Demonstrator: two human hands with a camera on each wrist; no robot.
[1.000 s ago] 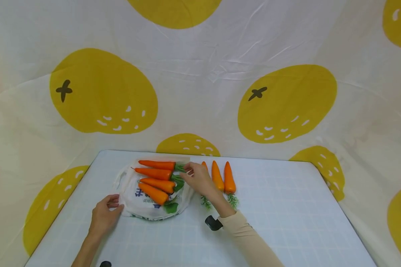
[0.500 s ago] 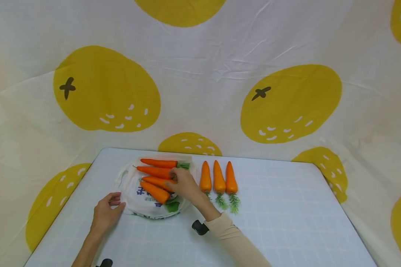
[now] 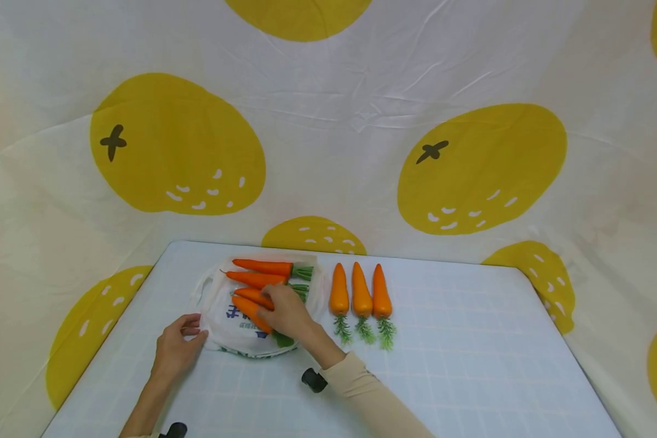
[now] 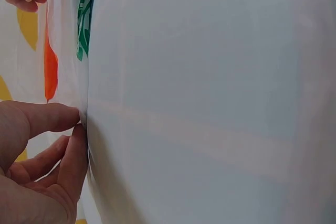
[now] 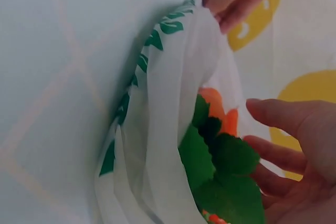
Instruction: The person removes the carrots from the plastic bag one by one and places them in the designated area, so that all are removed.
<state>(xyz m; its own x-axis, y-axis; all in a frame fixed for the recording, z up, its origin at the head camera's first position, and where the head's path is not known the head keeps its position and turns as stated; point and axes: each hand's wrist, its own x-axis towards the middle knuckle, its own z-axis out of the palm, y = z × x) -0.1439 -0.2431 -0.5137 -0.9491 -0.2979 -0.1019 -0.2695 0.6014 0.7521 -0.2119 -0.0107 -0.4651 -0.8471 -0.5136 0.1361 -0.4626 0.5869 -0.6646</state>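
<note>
A white plastic bag (image 3: 213,316) with dark print lies flat, and several orange carrots (image 3: 249,311) with green tops rest on it side by side. My left hand (image 3: 175,344) is at the bag's left edge. The left wrist view shows thumb and fingertip pinching that edge. Over the lower two carrots hovers my right hand (image 3: 287,310), covering part of them. Thumb and fingers stand apart in the right wrist view, close beside the green leaves (image 5: 231,156) and an orange carrot end (image 5: 212,100).
Three more carrots (image 3: 362,295) lie in a row to the right of the bag, leafy ends toward me. They rest on a pale checked tabletop (image 3: 471,353). A white curtain (image 3: 328,134) with yellow fruit print hangs behind.
My right hand has moved left and nearer to me, from the upper carrots' green tops to the lower two carrots. The left hand stays at the bag's edge.
</note>
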